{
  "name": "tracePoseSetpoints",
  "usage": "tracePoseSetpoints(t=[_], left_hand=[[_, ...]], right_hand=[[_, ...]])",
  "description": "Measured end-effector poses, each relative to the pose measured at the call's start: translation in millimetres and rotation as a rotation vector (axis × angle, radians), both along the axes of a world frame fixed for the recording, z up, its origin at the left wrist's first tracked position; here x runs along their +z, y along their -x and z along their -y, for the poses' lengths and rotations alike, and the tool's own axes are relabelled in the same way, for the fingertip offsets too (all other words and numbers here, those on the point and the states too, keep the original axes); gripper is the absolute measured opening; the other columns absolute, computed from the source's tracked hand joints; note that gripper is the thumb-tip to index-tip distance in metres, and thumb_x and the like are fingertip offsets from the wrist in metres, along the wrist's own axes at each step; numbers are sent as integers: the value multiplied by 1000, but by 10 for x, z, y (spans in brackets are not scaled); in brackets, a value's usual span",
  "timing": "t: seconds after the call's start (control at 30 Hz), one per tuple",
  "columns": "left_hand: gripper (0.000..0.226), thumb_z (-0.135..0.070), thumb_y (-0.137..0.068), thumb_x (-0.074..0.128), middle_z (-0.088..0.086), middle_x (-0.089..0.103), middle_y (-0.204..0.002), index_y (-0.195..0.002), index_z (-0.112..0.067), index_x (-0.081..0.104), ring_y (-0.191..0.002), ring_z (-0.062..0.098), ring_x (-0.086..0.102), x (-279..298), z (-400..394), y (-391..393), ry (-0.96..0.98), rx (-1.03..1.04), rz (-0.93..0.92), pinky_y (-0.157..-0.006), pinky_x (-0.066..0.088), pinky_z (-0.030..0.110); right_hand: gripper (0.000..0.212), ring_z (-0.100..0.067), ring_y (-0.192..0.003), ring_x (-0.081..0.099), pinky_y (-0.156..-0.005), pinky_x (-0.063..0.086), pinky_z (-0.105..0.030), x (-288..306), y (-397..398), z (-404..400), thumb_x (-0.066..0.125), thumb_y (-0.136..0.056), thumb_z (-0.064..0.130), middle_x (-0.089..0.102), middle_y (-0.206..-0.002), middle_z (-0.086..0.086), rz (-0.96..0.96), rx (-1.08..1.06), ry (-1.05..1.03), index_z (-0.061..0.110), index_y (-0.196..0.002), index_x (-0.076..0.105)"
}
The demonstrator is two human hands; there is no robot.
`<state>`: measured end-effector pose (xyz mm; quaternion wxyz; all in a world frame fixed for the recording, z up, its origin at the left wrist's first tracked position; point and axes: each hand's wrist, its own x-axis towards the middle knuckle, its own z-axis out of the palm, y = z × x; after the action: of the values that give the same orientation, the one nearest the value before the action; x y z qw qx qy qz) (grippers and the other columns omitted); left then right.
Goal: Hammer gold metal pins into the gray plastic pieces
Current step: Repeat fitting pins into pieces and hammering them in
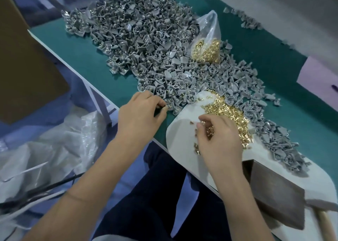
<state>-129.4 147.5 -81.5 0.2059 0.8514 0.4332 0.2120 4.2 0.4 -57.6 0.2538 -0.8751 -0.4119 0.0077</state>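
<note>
Gold pins (pixel 226 116) are pinched by the right hand (pixel 217 138) from the pile beside its fingertips, while a gray piece (pixel 171 106) is gripped at the left hand's (pixel 140 112) closed fingertips; single pins are best taken.

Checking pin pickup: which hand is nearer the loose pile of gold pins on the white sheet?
Right. The right hand rests on the near edge of the loose gold pins, fingers among them; the left hand is off to their left, at the gray plastic pieces.
</note>
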Motion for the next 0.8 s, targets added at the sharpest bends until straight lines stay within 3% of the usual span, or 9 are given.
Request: tracePoseSetpoints(t=[0.23, 0.37, 0.43, 0.53, 0.8], left_hand=[[11, -44, -93, 66, -14, 59, -96, -94, -33, 67, -97, 6, 51, 11, -56, 50, 12, -13, 104, -56, 35, 23], [10, -41, -96, 60, -14, 60, -94, -93, -32, 65, -93, 6, 53, 32, 94, 51, 24, -30, 194, -62, 44, 28], [7, -38, -96, 61, -14, 60, -93, -94, -32, 65, -92, 6, 54, 37, 167, 31, 43, -61, 202, -65, 46, 31], [4, -38, -94, 63, -15, 60, -92, -93, -35, 64, -90, 4, 54, 29, 268, -3, 78, -109, 199, -67, 51, 35], [6, -41, -93, 61, -19, 60, -90, -90, -37, 65, -89, 1, 54, 145, 564, -253, 88, -266, 225, -70, 50, 30]], right_hand=[[34, -12, -103, 42, -83, 36, -32, -16, -42, 97, 62, -97, 42, 56, -107, 10, 62, -14, 126, 26, -127, 70], [25, -15, -99, 46, -81, 38, -33, 9, 19, -20, 66, -96, 39, 58, -100, 8, 62, 14, 8, 25, -114, 75], [15, -17, -95, 44, -78, 36, -33, 7, 35, -97, 68, -96, 36, 61, -95, 8, 74, 69, 48, 26, -102, 78], [16, -17, -95, 43, -81, 37, -35, -9, 37, -161, 63, -98, 33, 66, -94, 7, 87, 70, 120, 23, -95, 76], [7, -9, -89, 60, -80, 53, -39, 96, -142, 365, 58, -102, 29, 64, -95, 15, -58, -44, -119, 25, -105, 63]])
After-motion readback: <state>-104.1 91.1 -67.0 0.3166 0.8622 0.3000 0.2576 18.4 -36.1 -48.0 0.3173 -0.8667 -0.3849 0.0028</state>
